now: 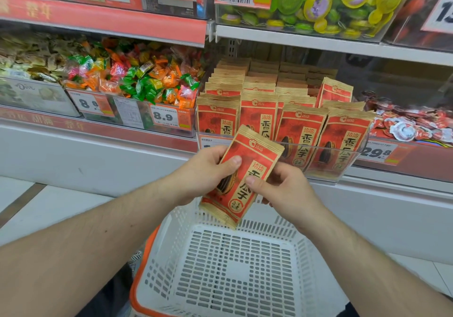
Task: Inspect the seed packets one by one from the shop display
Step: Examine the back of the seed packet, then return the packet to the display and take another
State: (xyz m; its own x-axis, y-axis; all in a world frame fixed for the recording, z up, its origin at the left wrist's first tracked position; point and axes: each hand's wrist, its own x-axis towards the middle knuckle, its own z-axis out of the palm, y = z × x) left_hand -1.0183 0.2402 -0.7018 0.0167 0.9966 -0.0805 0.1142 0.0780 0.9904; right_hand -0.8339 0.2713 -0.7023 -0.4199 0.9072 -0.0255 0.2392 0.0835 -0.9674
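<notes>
Both grips grasp one seed packet (241,175): left hand (208,169) thumb on its face, right hand (285,189) pinching its right edge. Packet is tilted, above white basket (220,267), in front of shelf's front edge. More packets (282,125) upright in clear bin (353,159).

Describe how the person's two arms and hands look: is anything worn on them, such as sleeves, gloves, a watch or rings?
Both forearms are bare as far as the picture shows; no sleeves reach into view. The left hand and the right hand wear no gloves. No watch, bracelet or ring shows on the visible wrists and fingers. The left forearm has fine hair and a few small dark spots. The nails look short and unpainted.
</notes>
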